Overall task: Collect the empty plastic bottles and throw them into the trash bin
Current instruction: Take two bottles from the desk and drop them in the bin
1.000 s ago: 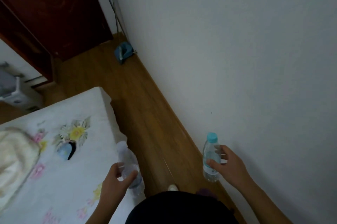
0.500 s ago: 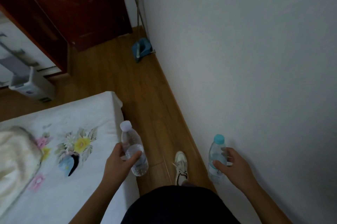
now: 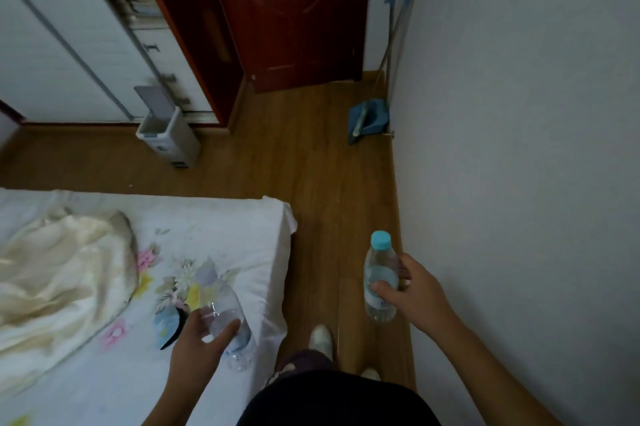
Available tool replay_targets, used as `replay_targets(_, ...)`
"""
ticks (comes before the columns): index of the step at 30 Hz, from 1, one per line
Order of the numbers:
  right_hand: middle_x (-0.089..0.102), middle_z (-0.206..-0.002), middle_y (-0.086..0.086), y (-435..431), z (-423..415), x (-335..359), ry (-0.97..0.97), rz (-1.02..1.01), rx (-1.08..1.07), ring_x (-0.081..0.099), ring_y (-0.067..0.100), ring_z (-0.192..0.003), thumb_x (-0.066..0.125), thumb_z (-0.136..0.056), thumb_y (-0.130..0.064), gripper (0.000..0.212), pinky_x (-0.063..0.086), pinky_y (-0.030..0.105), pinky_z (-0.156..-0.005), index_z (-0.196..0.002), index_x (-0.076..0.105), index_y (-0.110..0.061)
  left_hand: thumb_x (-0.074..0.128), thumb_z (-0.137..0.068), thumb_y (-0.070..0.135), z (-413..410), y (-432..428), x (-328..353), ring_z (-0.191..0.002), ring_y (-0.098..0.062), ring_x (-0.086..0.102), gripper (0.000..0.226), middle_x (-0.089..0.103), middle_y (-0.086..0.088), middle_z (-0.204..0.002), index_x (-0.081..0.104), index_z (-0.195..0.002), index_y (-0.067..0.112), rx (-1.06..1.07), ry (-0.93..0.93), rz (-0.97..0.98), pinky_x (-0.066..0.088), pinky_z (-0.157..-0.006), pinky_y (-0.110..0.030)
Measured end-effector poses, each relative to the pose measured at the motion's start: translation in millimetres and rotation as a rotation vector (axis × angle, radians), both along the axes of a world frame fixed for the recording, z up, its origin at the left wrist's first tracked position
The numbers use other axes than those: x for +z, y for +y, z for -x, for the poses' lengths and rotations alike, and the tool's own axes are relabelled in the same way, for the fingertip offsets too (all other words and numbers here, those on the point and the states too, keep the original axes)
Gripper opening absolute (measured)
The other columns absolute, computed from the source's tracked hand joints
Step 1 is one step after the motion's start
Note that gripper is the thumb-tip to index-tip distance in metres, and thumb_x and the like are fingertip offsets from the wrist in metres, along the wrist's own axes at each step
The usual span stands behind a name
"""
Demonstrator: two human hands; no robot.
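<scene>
My left hand [image 3: 202,344] grips a clear plastic bottle with a pale cap [image 3: 225,308] over the corner of the bed. My right hand [image 3: 412,294] holds a second clear bottle with a light blue cap [image 3: 379,273] upright above the wooden floor, close to the wall. A white trash bin [image 3: 173,138] with its lid raised stands on the floor beyond the bed, in front of the wardrobe.
A bed with a white flowered sheet [image 3: 214,228] and a cream blanket [image 3: 59,273] fills the left. A dark red door [image 3: 294,10] is ahead. A blue dustpan and broom [image 3: 369,119] lean against the right wall. My shoe [image 3: 320,339] is on the floor strip.
The view has swung left and up, bringing the trash bin and door into sight. Both hands keep their bottles; the left bottle now hangs over the bed corner.
</scene>
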State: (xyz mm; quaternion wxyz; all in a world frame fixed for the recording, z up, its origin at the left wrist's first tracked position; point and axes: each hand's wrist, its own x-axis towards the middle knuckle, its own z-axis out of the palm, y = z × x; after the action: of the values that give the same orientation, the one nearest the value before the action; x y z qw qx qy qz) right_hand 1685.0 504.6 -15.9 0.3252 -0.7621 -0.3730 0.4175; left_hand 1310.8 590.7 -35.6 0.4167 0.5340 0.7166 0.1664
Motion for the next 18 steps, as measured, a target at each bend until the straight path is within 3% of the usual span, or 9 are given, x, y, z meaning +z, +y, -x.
replay_targets(2, 0.069, -0.104, -0.018, 38.4, -11.0, -3.9, -0.011, -0.01, 0.017, 0.067, 0.001, -0.094, 0.083, -0.073, -0.044, 0.045, 0.058, 0.025, -0.08, -0.108, 0.056, -0.041, 0.086, -0.069, 0.044, -6.6, 30.1, -6.1, -0.102, -0.025, 0.067, 0.06, 0.071, -0.004, -0.109, 0.061, -0.116, 0.016, 0.032, -0.012, 0.006, 0.047, -0.084, -0.037)
replay_targets(5, 0.07, -0.104, -0.017, 91.3, -28.7, -11.6, -0.012, 0.004, 0.014, 0.068, 0.003, -0.094, 0.083, -0.072, -0.045, 0.047, 0.06, 0.029, -0.082, -0.111, 0.057, -0.039, 0.087, -0.075, 0.032, -26.8, 83.7, -13.2, -0.104, -0.028, 0.067, 0.051, 0.07, -0.007, -0.108, 0.059, -0.115, 0.015, 0.052, -0.027, -0.006, 0.047, -0.085, -0.04)
replay_targets(9, 0.071, -0.105, -0.015, 143.9, -54.6, -21.6, -0.02, 0.019, -0.058, 0.069, 0.004, -0.093, 0.083, -0.068, -0.048, 0.055, 0.061, 0.032, -0.083, -0.116, 0.06, -0.033, 0.086, -0.073, 0.04, -60.0, 164.6, -13.6, -0.098, -0.025, 0.066, 0.053, 0.07, -0.005, -0.106, 0.058, -0.114, 0.021, -0.015, -0.018, -0.023, 0.048, -0.082, -0.04)
replay_targets(13, 0.07, -0.107, -0.014, 190.2, -81.3, -20.1, -0.018, 0.045, -0.157, 0.068, 0.005, -0.098, 0.085, -0.072, -0.041, 0.053, 0.057, 0.024, -0.077, -0.117, 0.06, -0.03, 0.084, -0.077, 0.036, -103.7, 252.5, 0.7, -0.102, -0.023, 0.066, 0.049, 0.069, -0.001, -0.108, 0.059, -0.118, 0.022, -0.104, -0.021, -0.057, 0.049, -0.084, -0.038)
replay_targets(18, 0.06, -0.101, -0.025, 241.2, -117.2, -15.6, 0.003, 0.062, -0.274, 0.062, 0.003, -0.094, 0.084, -0.069, -0.041, 0.055, 0.045, 0.012, -0.066, -0.113, 0.054, -0.033, 0.08, -0.08, 0.042, -152.9, 352.2, 15.7, -0.1, -0.022, 0.066, 0.051, 0.069, -0.001, -0.108, 0.06, -0.12, 0.017, -0.243, -0.02, -0.089, 0.052, -0.084, -0.038)
